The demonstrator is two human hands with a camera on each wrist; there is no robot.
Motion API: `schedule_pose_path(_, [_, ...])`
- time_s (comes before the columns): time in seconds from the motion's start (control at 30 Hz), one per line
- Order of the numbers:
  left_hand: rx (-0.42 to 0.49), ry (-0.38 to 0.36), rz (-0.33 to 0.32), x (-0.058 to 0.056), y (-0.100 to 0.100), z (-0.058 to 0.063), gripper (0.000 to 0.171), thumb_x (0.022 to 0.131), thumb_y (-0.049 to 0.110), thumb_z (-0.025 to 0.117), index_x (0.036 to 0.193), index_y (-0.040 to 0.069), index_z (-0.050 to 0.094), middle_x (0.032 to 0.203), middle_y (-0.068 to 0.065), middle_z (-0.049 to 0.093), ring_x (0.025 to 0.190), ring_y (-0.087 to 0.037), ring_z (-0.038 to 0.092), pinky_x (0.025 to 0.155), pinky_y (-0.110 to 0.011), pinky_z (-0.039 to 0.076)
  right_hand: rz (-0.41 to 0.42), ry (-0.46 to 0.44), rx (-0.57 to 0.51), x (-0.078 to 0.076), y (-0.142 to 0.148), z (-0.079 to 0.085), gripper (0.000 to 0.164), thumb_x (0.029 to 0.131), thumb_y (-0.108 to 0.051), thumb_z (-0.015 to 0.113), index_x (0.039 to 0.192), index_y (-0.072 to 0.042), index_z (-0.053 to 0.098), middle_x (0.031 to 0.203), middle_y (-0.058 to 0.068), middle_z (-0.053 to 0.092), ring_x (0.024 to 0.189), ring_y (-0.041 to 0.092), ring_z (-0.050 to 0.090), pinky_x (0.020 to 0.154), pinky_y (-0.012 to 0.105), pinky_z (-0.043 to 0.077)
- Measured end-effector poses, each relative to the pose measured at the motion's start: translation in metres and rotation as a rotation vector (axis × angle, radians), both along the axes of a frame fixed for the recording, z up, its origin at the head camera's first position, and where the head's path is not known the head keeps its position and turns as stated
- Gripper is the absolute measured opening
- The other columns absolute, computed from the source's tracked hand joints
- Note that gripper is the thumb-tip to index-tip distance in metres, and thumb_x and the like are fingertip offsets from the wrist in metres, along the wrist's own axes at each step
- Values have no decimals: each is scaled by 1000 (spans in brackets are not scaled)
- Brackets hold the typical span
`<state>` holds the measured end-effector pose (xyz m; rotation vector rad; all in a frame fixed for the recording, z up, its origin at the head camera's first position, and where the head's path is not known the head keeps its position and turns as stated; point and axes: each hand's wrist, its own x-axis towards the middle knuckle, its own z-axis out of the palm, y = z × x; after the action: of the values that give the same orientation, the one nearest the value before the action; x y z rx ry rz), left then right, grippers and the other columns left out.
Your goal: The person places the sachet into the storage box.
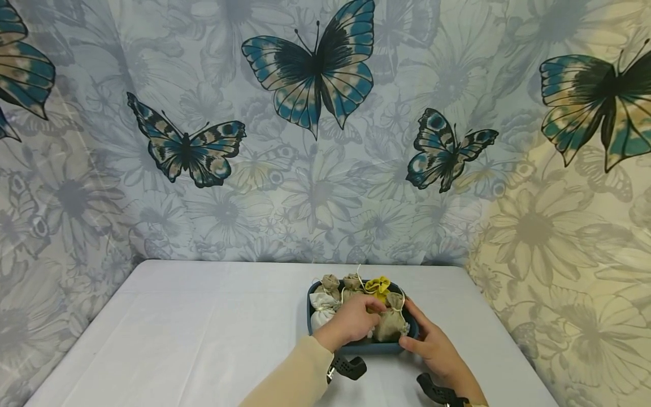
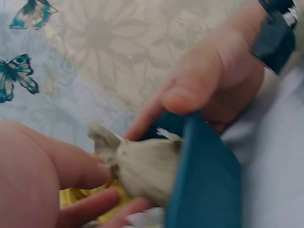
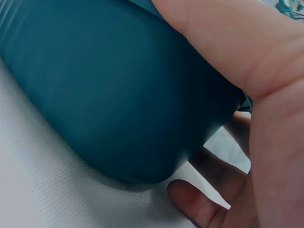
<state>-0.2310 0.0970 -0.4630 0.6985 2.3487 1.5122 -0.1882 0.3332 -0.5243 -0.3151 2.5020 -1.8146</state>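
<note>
A dark blue plastic bin (image 1: pixel 373 349) stands on the table, filled with small drawstring pouches. My right hand (image 1: pixel 434 346) grips its right end, with the thumb over the front rim and the fingers around the side wall (image 3: pixel 114 104). Over the bin's middle, my left hand (image 1: pixel 356 317) reaches in beside a grey-beige pouch (image 1: pixel 391 325) at the front right. In the left wrist view its fingers (image 2: pixel 85 168) lie loosely extended at that pouch's tied neck; a firm hold does not show. A yellow pouch (image 1: pixel 377 287) is behind, partly covered by the left hand.
A white pouch (image 1: pixel 323 310) sits at the bin's front left, with two beige pouches (image 1: pixel 330 284) along the back. The white-covered table (image 1: pixel 203 328) extends widely to the left. Butterfly-print fabric (image 1: pixel 325 215) hangs behind and at both sides.
</note>
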Motion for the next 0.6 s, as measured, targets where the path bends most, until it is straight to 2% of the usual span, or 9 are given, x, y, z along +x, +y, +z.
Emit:
schedule_pose_path(0.07, [2, -40, 5, 0, 0, 3, 23, 92, 5, 66, 110, 17, 75, 97, 7, 67, 78, -12, 63, 57, -28, 46, -26, 8, 55, 1, 0, 2, 82, 93, -12, 72, 160, -16, 25, 163, 9, 17, 131, 18, 39, 85, 23, 46])
schedule_pose_path(0.17, [8, -127, -10, 2, -1, 9, 22, 95, 10, 65, 113, 19, 74, 95, 7, 66, 65, -18, 63, 44, -28, 39, -49, 17, 103, 3, 1, 3, 80, 92, -14, 73, 159, -18, 29, 163, 9, 20, 120, 29, 42, 73, 27, 46])
schedule_pose_path(0.23, [-4, -147, -17, 3, -2, 12, 21, 96, 13, 64, 114, 19, 73, 94, 8, 65, 63, -20, 62, 41, -29, 37, -51, 13, 102, 4, 0, 4, 80, 92, -14, 73, 159, -19, 29, 162, 9, 21, 113, 28, 43, 68, 28, 45])
schedule_pose_path(0.33, [-77, -81, -24, 6, -3, 15, 19, 96, 17, 65, 113, 19, 75, 93, 10, 65, 69, -15, 62, 50, -30, 44, -50, 5, 106, 4, 1, 3, 80, 92, -14, 73, 159, -20, 29, 162, 8, 22, 93, 19, 49, 62, 29, 45])
schedule_pose_path(0.4, [-139, -8, -46, 7, -3, 17, 19, 96, 19, 65, 111, 19, 76, 97, 10, 67, 76, -10, 61, 60, -29, 48, -50, 8, 112, 4, 1, 2, 80, 92, -14, 73, 159, -19, 29, 162, 8, 22, 98, 17, 49, 65, 27, 45])
schedule_pose_path(0.47, [-198, 44, -76, 8, -2, 17, 20, 96, 21, 65, 111, 20, 77, 103, 11, 69, 78, -8, 60, 67, -28, 48, -55, 10, 115, 2, 1, 2, 80, 92, -15, 73, 159, -19, 29, 162, 8, 22, 102, 22, 50, 65, 27, 45])
schedule_pose_path(0.5, [-223, 66, -95, 8, -1, 17, 21, 96, 21, 64, 112, 20, 78, 108, 11, 69, 82, -6, 59, 69, -27, 48, -60, 12, 120, 2, 1, 2, 80, 92, -16, 74, 159, -19, 29, 162, 8, 22, 112, 26, 46, 69, 26, 45])
schedule_pose_path(0.53, [-242, 75, -113, 8, -1, 16, 22, 96, 22, 64, 113, 20, 78, 112, 11, 68, 85, -6, 60, 70, -27, 48, -60, 16, 123, 2, 1, 2, 80, 92, -16, 73, 159, -18, 29, 162, 8, 22, 123, 29, 40, 73, 26, 45])
schedule_pose_path(0.6, [-266, 74, -142, 7, 0, 14, 25, 96, 23, 64, 118, 20, 76, 117, 10, 68, 94, -6, 61, 75, -26, 50, -56, 18, 121, 1, 1, 3, 80, 92, -16, 73, 159, -17, 28, 163, 8, 21, 130, 33, 34, 75, 27, 44])
